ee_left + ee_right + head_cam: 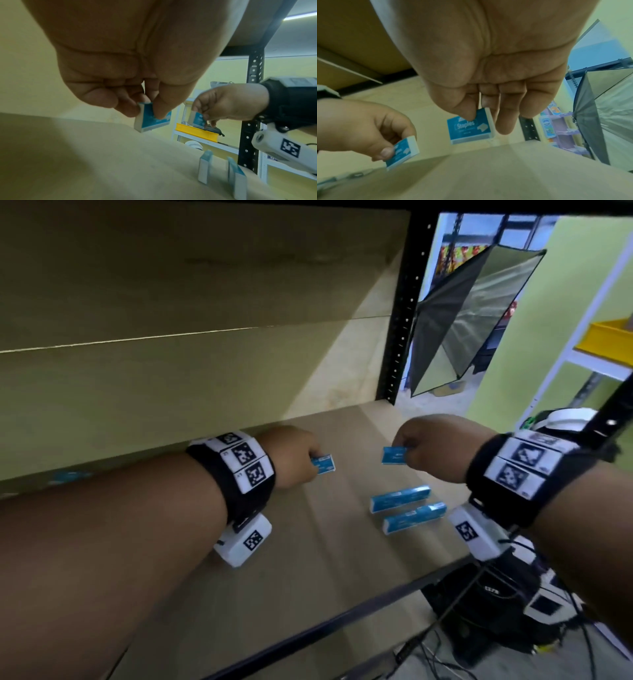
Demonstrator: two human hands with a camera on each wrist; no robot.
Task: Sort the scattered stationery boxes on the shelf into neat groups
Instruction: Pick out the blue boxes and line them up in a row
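The shelf (308, 559) carries two staple boxes (407, 508) lying side by side near its front. Above it, the left hand (294, 457) pinches one small box (323, 464) and the right hand (435, 446) pinches another (394, 455). Mid-carry, I judge; next, each grip should set its box beside that pair.

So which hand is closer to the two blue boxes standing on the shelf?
Right. The right hand holds its own staples box just behind the two standing boxes, almost above them. The left hand holds another box farther off to their left.
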